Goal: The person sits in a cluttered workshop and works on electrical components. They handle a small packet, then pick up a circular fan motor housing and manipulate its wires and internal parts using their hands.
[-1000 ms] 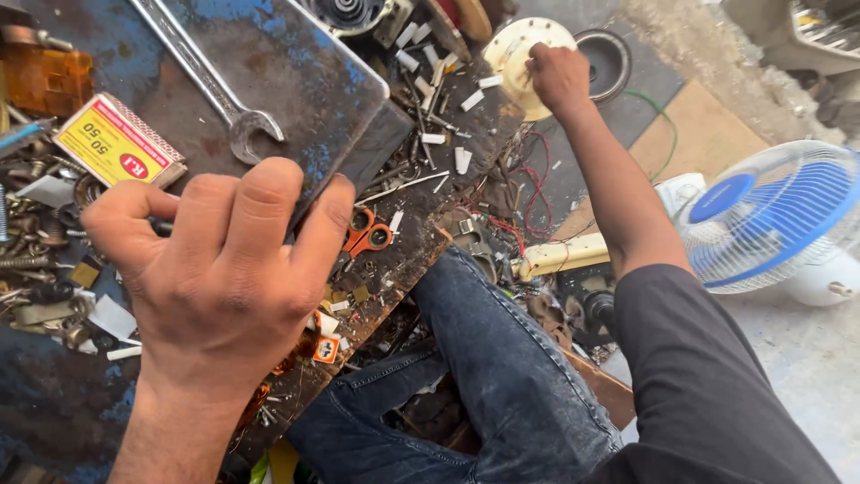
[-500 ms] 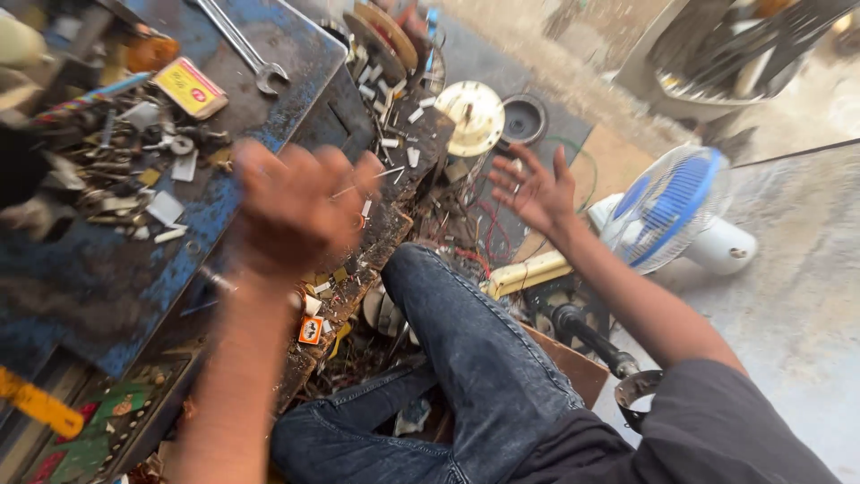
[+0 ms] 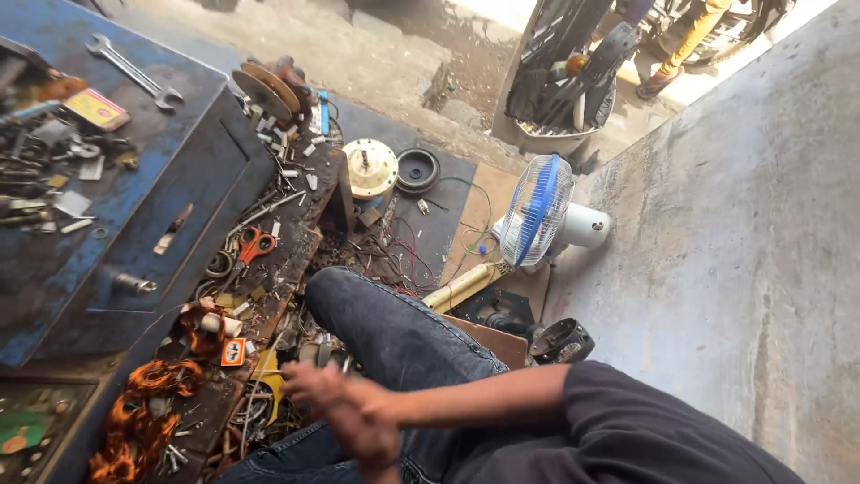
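Note:
Both of my hands are low in the head view, close together over my lap and blurred by motion. My right hand (image 3: pixel 315 384) reaches left across my jeans-clad knee (image 3: pixel 394 336) on a bare forearm with a dark sleeve. My left hand (image 3: pixel 369 441) sits just below it, touching or overlapping it. The blur hides whether either hand holds anything. Just left of them is a cluttered wooden board (image 3: pixel 296 260) with orange-handled scissors (image 3: pixel 254 244), screws and wire scraps. Coils of copper wire (image 3: pixel 143 408) lie at its near end.
A blue metal cabinet (image 3: pixel 193 193) stands at left, with a spanner (image 3: pixel 134 68) and small parts on top. A white round motor cover (image 3: pixel 370 168), black ring (image 3: pixel 417 170), yellow tube (image 3: pixel 466 285) and blue-and-white fan (image 3: pixel 542 211) lie ahead. A concrete wall (image 3: pixel 743 233) rises at right.
Both hands have dropped from the cabinet top and the white motor cover to my lap and come together. The view has swung right and pulled back.

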